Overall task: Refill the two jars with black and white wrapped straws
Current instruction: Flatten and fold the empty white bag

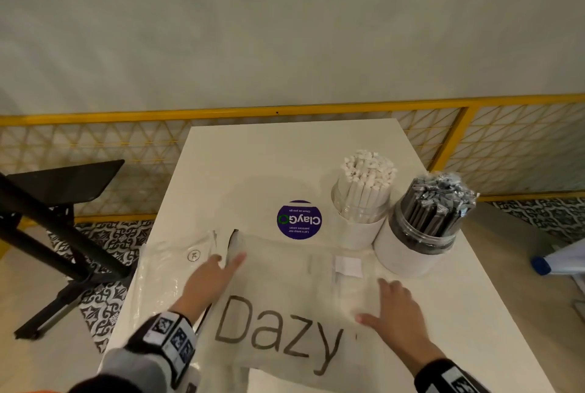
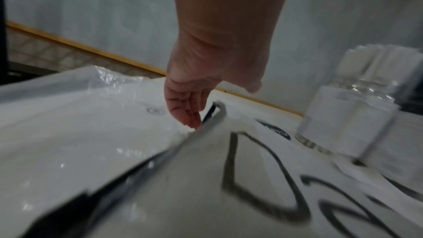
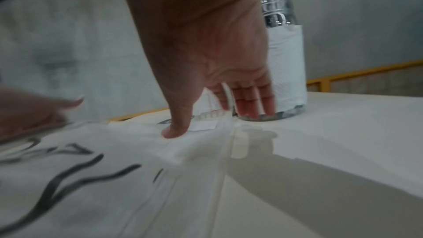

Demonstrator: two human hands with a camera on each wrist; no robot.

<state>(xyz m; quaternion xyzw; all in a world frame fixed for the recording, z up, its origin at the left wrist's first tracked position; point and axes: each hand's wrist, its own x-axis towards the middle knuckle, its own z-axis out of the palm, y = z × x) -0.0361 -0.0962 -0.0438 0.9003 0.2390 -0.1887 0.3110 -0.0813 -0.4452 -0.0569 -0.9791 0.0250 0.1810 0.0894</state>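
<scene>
Two clear jars wrapped in white paper stand at the table's right. One jar [image 1: 361,202] [image 2: 350,115] is packed with white wrapped straws. The other jar [image 1: 421,228] [image 3: 287,57] is packed with black wrapped straws. A flat white bag [image 1: 285,307] [image 2: 206,196] [image 3: 103,178] printed "Dazy" lies in front of me. My left hand [image 1: 228,262] [image 2: 191,118] touches the bag's left edge with straight fingers. My right hand [image 1: 380,297] [image 3: 206,115] lies open on the bag's right side, thumb on the material, just in front of the black-straw jar. Neither hand holds anything.
A clear plastic bag [image 1: 164,269] [image 2: 80,124] lies under the white bag at the left. A round purple sticker [image 1: 299,220] is on the white table [image 1: 269,164]. A black stand [image 1: 63,196] is left of the table, a yellow railing [image 1: 221,114] behind it.
</scene>
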